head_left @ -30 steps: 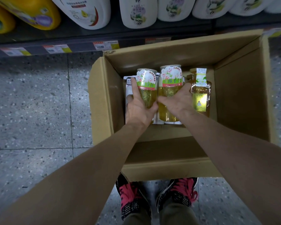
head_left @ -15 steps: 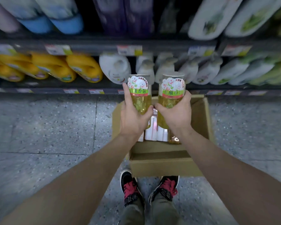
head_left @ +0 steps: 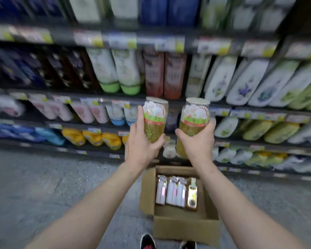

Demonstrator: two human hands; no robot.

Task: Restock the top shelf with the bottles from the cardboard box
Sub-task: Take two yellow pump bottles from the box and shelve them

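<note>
My left hand (head_left: pixel 142 148) grips a clear bottle of yellow liquid with a floral label (head_left: pixel 154 121). My right hand (head_left: pixel 197 142) grips a matching second bottle (head_left: pixel 194 119). Both bottles are upright, side by side and a little apart, held in front of the middle shelves. Below them on the floor stands the open cardboard box (head_left: pixel 183 229). Inside it lie three white bottles (head_left: pixel 171 193) and one yellow bottle (head_left: pixel 192 194) along the far wall. The uppermost shelf edge in view (head_left: pixel 151 35) runs across the top, blurred.
Shelves full of bottles and refill pouches fill the view: dark bottles (head_left: pixel 43 69) at left, white and green pouches (head_left: pixel 258 81) at right, yellow ones (head_left: pixel 92 137) low down. Speckled grey floor (head_left: pixel 43 186) lies to the left of the box. My shoes (head_left: pixel 147 243) stand right behind the box.
Both hands lifted the two yellow bottles out of the box and raised them to shelf height. The view tilted up from the box to the shelves, and the bottles moved slightly apart.
</note>
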